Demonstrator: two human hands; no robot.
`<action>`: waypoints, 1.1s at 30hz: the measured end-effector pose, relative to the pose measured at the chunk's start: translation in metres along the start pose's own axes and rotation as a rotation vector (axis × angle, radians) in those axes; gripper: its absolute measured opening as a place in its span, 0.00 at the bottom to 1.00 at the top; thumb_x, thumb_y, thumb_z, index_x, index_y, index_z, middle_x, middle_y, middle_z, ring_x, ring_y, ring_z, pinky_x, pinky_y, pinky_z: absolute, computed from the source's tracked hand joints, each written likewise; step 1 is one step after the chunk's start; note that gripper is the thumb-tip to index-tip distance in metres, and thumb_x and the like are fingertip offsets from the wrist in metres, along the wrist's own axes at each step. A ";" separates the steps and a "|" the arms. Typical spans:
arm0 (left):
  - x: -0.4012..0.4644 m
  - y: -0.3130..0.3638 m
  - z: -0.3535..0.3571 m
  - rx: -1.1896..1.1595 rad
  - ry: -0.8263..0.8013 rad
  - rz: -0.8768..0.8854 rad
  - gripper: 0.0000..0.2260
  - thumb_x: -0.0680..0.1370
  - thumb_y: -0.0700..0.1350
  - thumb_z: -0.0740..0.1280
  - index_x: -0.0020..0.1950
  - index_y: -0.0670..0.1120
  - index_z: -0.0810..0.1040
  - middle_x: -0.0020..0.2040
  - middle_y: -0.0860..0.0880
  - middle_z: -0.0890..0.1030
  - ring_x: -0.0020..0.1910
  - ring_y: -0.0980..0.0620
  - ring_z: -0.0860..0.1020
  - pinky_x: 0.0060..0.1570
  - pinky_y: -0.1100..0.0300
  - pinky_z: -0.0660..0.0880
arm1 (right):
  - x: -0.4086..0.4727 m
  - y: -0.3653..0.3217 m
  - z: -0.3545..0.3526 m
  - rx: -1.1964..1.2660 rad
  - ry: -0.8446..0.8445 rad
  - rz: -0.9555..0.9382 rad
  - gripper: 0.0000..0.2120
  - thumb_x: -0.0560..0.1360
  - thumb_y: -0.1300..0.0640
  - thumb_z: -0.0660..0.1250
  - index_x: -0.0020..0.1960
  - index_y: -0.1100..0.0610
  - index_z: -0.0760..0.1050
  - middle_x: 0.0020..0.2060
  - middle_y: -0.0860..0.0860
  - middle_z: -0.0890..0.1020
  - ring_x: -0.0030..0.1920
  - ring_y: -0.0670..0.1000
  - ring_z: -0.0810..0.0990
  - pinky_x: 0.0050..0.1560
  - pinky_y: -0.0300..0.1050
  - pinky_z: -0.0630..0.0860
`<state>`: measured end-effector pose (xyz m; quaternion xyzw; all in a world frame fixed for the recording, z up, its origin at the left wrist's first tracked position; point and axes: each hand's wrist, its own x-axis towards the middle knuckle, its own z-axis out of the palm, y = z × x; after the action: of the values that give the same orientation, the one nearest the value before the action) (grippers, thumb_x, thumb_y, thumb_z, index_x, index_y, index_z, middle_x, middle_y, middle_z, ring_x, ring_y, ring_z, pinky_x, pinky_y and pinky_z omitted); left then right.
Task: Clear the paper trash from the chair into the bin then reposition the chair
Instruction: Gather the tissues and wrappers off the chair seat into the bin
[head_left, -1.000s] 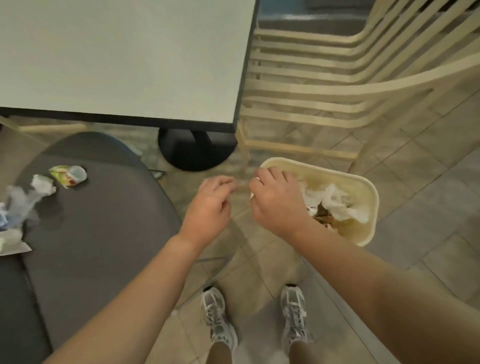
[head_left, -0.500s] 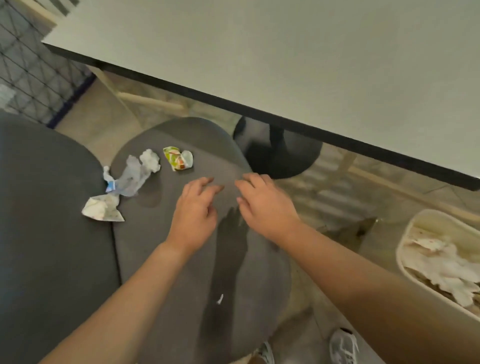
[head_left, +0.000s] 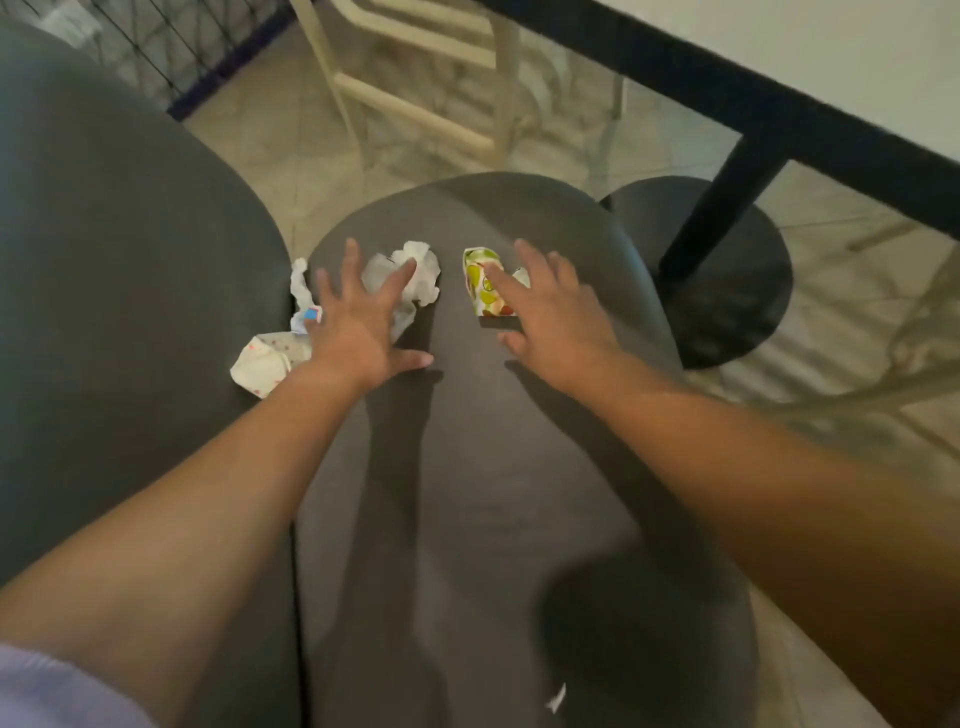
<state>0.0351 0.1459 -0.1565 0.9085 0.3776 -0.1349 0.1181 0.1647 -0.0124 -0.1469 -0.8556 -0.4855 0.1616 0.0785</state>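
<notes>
Now the left hand (head_left: 358, 332), fingers spread, lies over crumpled white paper (head_left: 415, 270) on the chair (head_left: 493, 467). Right hand (head_left: 550, 317) (equally splayed) touches a fruit-printed wrapper (head_left: 480, 283), gripping nothing.

We read this as café or canteen seating: dark padded chair (head_left: 493, 467) near, pedestal table (head_left: 779, 98) far right, pale slatted wooden chair (head_left: 415, 104) far, tiled floor (head_left: 270, 119), wire fence (head_left: 156, 47) far left.

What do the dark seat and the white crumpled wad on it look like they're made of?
The chair seat looks like matte grey fabric or felt: soft, without shine, though plastic can't be ruled out. The white wad looks like thin tissue paper, creased and slightly translucent under the left hand.
</notes>
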 end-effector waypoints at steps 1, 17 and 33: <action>0.007 -0.004 0.004 -0.036 -0.034 -0.009 0.45 0.63 0.56 0.77 0.73 0.61 0.54 0.76 0.42 0.42 0.73 0.33 0.48 0.69 0.38 0.57 | 0.010 0.000 0.004 -0.007 -0.010 -0.005 0.35 0.74 0.52 0.67 0.75 0.47 0.53 0.76 0.54 0.49 0.75 0.64 0.51 0.67 0.65 0.62; -0.060 -0.001 0.051 -0.377 0.044 0.177 0.07 0.69 0.32 0.68 0.46 0.38 0.78 0.45 0.40 0.75 0.42 0.44 0.75 0.38 0.61 0.64 | -0.017 -0.007 0.037 0.129 -0.082 0.012 0.17 0.74 0.59 0.66 0.62 0.53 0.69 0.58 0.61 0.69 0.60 0.61 0.65 0.53 0.55 0.74; -0.125 0.108 0.010 -0.431 0.100 0.452 0.25 0.60 0.45 0.80 0.54 0.43 0.79 0.48 0.47 0.69 0.44 0.55 0.71 0.44 0.81 0.64 | -0.139 0.036 -0.021 0.161 -0.029 0.102 0.24 0.76 0.51 0.64 0.70 0.46 0.61 0.62 0.57 0.69 0.63 0.58 0.66 0.56 0.53 0.71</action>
<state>0.0264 -0.0127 -0.1117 0.9289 0.1914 0.0226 0.3162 0.1350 -0.1497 -0.1099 -0.8677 -0.4277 0.2162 0.1316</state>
